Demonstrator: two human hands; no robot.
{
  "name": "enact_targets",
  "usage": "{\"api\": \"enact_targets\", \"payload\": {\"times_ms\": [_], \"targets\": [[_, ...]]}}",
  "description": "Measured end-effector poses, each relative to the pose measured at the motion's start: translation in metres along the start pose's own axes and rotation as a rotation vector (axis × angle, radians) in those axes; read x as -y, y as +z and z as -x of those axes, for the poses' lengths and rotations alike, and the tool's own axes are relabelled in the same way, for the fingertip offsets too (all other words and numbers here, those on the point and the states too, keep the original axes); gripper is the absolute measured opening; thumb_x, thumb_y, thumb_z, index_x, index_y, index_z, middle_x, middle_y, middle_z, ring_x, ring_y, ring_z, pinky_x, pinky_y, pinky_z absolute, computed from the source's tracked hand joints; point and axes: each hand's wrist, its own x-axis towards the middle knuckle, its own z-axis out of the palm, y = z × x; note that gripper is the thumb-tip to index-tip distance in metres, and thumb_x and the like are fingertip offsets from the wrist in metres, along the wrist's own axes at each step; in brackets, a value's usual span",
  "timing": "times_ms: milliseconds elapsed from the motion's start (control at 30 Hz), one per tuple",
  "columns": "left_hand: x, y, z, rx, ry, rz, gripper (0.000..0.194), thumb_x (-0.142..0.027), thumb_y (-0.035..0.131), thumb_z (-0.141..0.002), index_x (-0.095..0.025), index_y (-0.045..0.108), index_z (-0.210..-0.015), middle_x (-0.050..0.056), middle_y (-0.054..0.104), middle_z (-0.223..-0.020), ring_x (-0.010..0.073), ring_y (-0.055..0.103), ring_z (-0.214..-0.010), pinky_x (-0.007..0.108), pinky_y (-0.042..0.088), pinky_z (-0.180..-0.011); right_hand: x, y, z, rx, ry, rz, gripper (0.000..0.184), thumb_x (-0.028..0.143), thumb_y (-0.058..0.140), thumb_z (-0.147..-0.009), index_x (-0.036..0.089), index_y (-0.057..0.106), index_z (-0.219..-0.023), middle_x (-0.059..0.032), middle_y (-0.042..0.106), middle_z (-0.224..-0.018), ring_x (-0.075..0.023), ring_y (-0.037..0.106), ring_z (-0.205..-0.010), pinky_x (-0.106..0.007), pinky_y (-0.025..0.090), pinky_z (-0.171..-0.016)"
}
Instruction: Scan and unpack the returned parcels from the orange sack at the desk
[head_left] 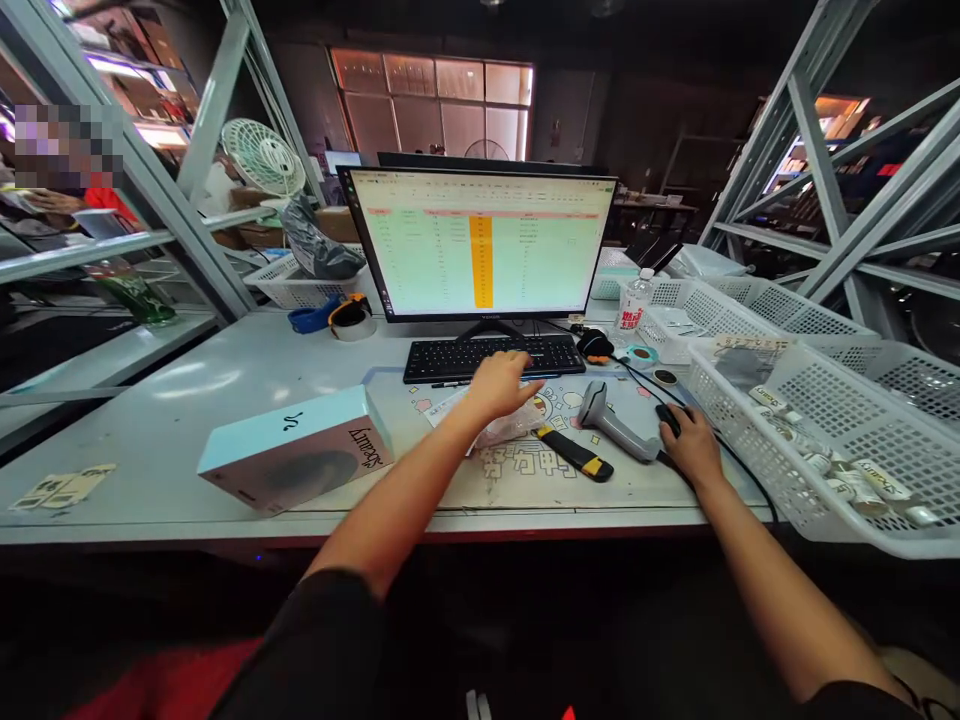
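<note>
My left hand (501, 384) reaches over the black keyboard (442, 358), fingers stretched out above its keys and thumb apart; it holds nothing. My right hand (694, 447) rests over a black computer mouse (669, 418), its fingers curved onto it. Behind the keyboard stands a monitor (420, 250) showing a table with an orange column. Between my hands lie a grey barcode scanner (615, 425) and a black-and-yellow utility knife (574, 453). Clear crumpled plastic (514, 425) and a white paper sheet (442, 405) lie under my left forearm and hand.
A light-blue box (296, 450) stands left of my forearm. White baskets (817, 470) with small bottles line the right side. A plastic bottle (634, 300), tape rolls (351, 320) and a cable (739, 465) are on the desk. Metal frames (191, 240) flank it.
</note>
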Motion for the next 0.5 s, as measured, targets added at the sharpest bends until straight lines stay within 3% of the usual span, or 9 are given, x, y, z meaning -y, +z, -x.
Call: {"api": "enact_targets", "payload": {"times_ms": [67, 133, 267, 400, 500], "targets": [[-0.015, 0.038, -0.044, 0.125, -0.034, -0.002, 0.059, -0.052, 0.064, -0.100, -0.018, 0.058, -0.148, 0.015, 0.062, -0.152, 0.0352, 0.056, -0.138, 0.048, 0.045, -0.116, 0.002, -0.002, 0.000, 0.005, 0.004, 0.006, 0.054, 0.043, 0.050, -0.103, 0.015, 0.068, -0.145, -0.0210, 0.060, -0.143, -0.0361, 0.063, -0.121, -0.050, 0.055, -0.105], [-0.023, 0.070, -0.075, 0.175, -0.070, -0.005, 0.074, -0.056, 0.067, -0.097, -0.019, 0.048, -0.159, 0.016, 0.049, -0.165, 0.0388, 0.046, -0.149, 0.054, 0.040, -0.122, 0.004, -0.003, 0.001, 0.010, 0.005, 0.014, 0.054, 0.043, 0.050, -0.103, 0.016, 0.068, -0.145, -0.0206, 0.059, -0.144, -0.0357, 0.064, -0.120, -0.050, 0.055, -0.105], [-0.029, 0.111, -0.108, 0.215, -0.121, -0.009, 0.087, -0.069, 0.059, -0.097, -0.024, 0.037, -0.169, 0.014, 0.024, -0.180, 0.0442, 0.018, -0.165, 0.064, 0.019, -0.132, 0.005, -0.004, 0.001, 0.015, 0.009, 0.011, 0.053, 0.043, 0.050, -0.103, 0.016, 0.068, -0.145, -0.0202, 0.060, -0.143, -0.0353, 0.065, -0.117, -0.049, 0.055, -0.104], [-0.038, 0.120, -0.124, 0.294, -0.136, -0.034, 0.083, -0.071, 0.054, -0.098, -0.023, 0.046, -0.165, 0.011, 0.012, -0.183, 0.0448, 0.002, -0.168, 0.069, 0.005, -0.133, 0.005, -0.006, 0.002, 0.010, 0.002, 0.012, 0.053, 0.043, 0.050, -0.102, 0.015, 0.069, -0.144, -0.0213, 0.059, -0.144, -0.0362, 0.064, -0.118, -0.051, 0.055, -0.104], [-0.040, 0.088, -0.115, 0.194, -0.116, 0.013, 0.086, -0.065, 0.058, -0.098, -0.023, 0.037, -0.170, 0.008, 0.009, -0.183, 0.0429, 0.006, -0.168, 0.067, 0.011, -0.134, 0.006, -0.008, 0.002, 0.001, -0.012, 0.007, 0.054, 0.045, 0.050, -0.102, 0.014, 0.069, -0.143, -0.0213, 0.060, -0.143, -0.0362, 0.064, -0.119, -0.050, 0.055, -0.104]]}}
